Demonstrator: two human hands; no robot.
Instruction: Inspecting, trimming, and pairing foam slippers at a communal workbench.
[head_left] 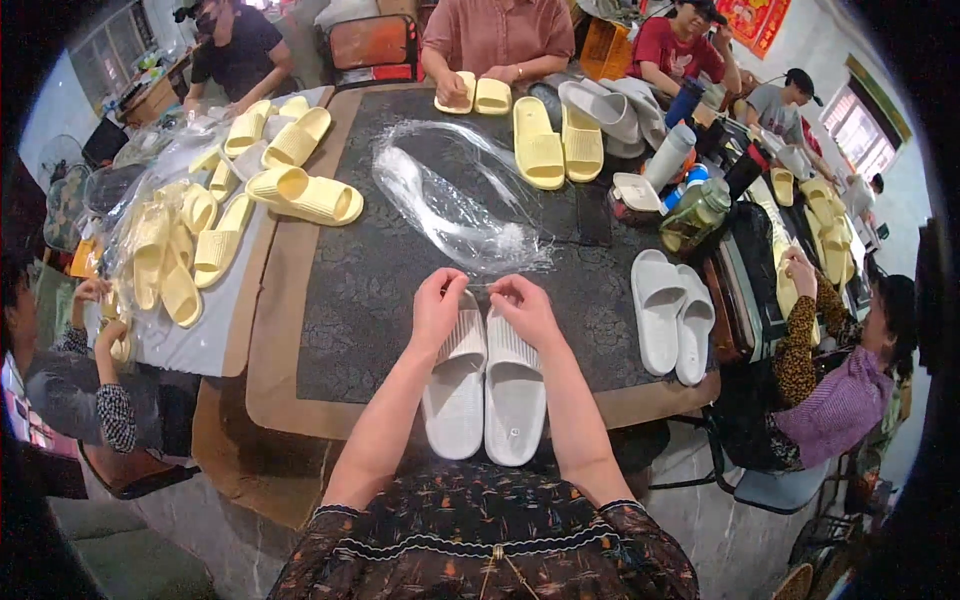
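Observation:
A pair of light grey ribbed slide slippers lies side by side in front of me, the left slipper [455,400] and the right slipper [515,400], toes away from me and heels past the table's near edge. My left hand [438,310] is over the left slipper's toe, its fingers pinched together. Beside it, my right hand [525,308] pinches over the right slipper's toe. A thin pale strand [477,287] seems to run between the two sets of fingertips; its ends are hidden. Just beyond my hands lies a crumpled heap of clear plastic film [450,200].
Another grey pair [672,315] rests on the dark tabletop [350,330] at right. Yellow slippers [540,145] lie at the far side, with more yellow slippers [175,245] piled left. Bottles [668,155] and a jar [700,212] stand at the right. Several people work around the tables.

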